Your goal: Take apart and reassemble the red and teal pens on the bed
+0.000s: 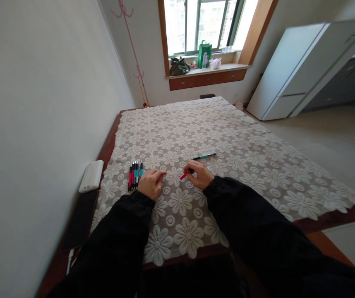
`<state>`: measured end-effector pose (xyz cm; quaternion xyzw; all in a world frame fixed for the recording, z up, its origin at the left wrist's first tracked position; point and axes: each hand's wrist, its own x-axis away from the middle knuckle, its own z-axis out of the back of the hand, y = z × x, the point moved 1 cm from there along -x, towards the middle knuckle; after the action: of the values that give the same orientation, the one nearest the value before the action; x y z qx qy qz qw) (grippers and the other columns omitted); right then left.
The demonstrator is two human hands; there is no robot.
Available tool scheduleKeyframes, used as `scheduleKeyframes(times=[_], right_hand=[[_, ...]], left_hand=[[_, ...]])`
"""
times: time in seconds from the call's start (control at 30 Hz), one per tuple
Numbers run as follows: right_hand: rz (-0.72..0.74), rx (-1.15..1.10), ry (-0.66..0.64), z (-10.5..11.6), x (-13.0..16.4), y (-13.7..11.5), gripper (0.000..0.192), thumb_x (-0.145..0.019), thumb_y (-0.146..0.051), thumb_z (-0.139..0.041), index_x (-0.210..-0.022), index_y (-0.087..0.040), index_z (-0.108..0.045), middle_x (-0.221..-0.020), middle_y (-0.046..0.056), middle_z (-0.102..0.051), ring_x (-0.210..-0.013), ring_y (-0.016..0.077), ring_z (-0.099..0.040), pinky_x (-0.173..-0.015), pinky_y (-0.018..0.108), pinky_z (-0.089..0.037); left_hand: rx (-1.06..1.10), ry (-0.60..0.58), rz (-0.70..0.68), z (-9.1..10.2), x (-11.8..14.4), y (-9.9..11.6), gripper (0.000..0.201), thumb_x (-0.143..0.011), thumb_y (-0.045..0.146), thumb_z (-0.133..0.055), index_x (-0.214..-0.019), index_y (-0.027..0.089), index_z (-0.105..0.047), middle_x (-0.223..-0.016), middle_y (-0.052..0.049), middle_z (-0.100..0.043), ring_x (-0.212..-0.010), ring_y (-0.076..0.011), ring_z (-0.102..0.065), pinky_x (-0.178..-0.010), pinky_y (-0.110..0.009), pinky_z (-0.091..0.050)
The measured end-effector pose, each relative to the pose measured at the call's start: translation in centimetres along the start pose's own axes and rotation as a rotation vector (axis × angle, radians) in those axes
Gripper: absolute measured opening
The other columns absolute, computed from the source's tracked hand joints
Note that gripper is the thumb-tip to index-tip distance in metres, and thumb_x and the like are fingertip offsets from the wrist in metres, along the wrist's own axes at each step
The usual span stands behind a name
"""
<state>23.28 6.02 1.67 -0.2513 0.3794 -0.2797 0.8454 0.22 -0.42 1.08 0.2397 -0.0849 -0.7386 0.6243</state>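
White power bank [91, 176] lies at the desk's far left edge by the wall; just right of it, a row of red and teal pens [135, 174] rests on the lace cloth [227, 136]. My left hand [150, 183] is curled shut beside them, pinching something thin. My right hand [200, 174] has its grip closed on a red pen [184, 175]. A teal pen [205, 156] lies just beyond

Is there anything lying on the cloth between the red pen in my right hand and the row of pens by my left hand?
Only the left hand itself. It rests on the cloth between the red pen, held in the right hand, and the row of pens. No other object lies in that stretch; the teal pen sits farther back.
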Motion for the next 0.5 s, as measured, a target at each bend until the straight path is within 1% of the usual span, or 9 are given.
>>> scheduleKeyframes(times=[0.1,0.2,0.3,0.4,0.5], right_hand=[[-0.048,-0.021,-0.008,-0.07,0.01,0.16,0.015,-0.071,-0.009,-0.052,-0.078,-0.020,-0.058,-0.075,0.001,-0.057,-0.068,0.0143,-0.052,-0.065,0.027,-0.042],[-0.062,-0.032,-0.018,-0.11,-0.04,0.21,0.014,-0.070,-0.009,-0.051,-0.076,-0.020,-0.057,-0.074,0.001,-0.058,-0.068,0.0143,-0.052,-0.065,0.026,-0.042],[-0.098,-0.026,-0.024,-0.15,-0.06,0.30,0.017,-0.069,-0.009,-0.050,-0.079,-0.020,-0.059,-0.074,0.000,-0.059,-0.068,0.0139,-0.053,-0.065,0.026,-0.043],[-0.137,-0.042,0.022,-0.13,0.00,0.43,0.021,-0.068,-0.009,-0.050,-0.084,-0.020,-0.060,-0.073,-0.001,-0.057,-0.065,0.0129,-0.052,-0.065,0.025,-0.043],[-0.139,-0.087,0.067,-0.01,0.06,0.50,0.019,-0.068,-0.011,-0.050,-0.082,-0.019,-0.059,-0.070,-0.001,-0.056,-0.063,0.0126,-0.051,-0.062,0.025,-0.042]], left_hand=[[0.004,-0.002,-0.010,0.02,0.02,0.03,0.026,-0.094,0.024,-0.048,-0.107,0.026,-0.071,-0.102,-0.004,-0.069,-0.098,-0.0202,-0.063,-0.089,-0.034,-0.047],[0.006,-0.009,-0.010,0.06,0.03,0.09,0.026,-0.094,0.024,-0.049,-0.106,0.027,-0.071,-0.102,-0.004,-0.069,-0.098,-0.0204,-0.062,-0.090,-0.035,-0.047],[0.014,-0.013,-0.016,0.11,0.03,0.13,0.026,-0.093,0.024,-0.050,-0.106,0.027,-0.072,-0.103,-0.004,-0.070,-0.099,-0.0206,-0.062,-0.090,-0.035,-0.047],[0.020,-0.011,-0.013,0.11,0.02,0.12,0.026,-0.093,0.024,-0.050,-0.106,0.026,-0.072,-0.103,-0.004,-0.069,-0.099,-0.0207,-0.062,-0.090,-0.035,-0.048],[0.019,-0.018,-0.019,0.09,0.02,0.09,0.027,-0.093,0.022,-0.048,-0.106,0.027,-0.072,-0.103,-0.004,-0.069,-0.099,-0.0205,-0.062,-0.092,-0.035,-0.047]])
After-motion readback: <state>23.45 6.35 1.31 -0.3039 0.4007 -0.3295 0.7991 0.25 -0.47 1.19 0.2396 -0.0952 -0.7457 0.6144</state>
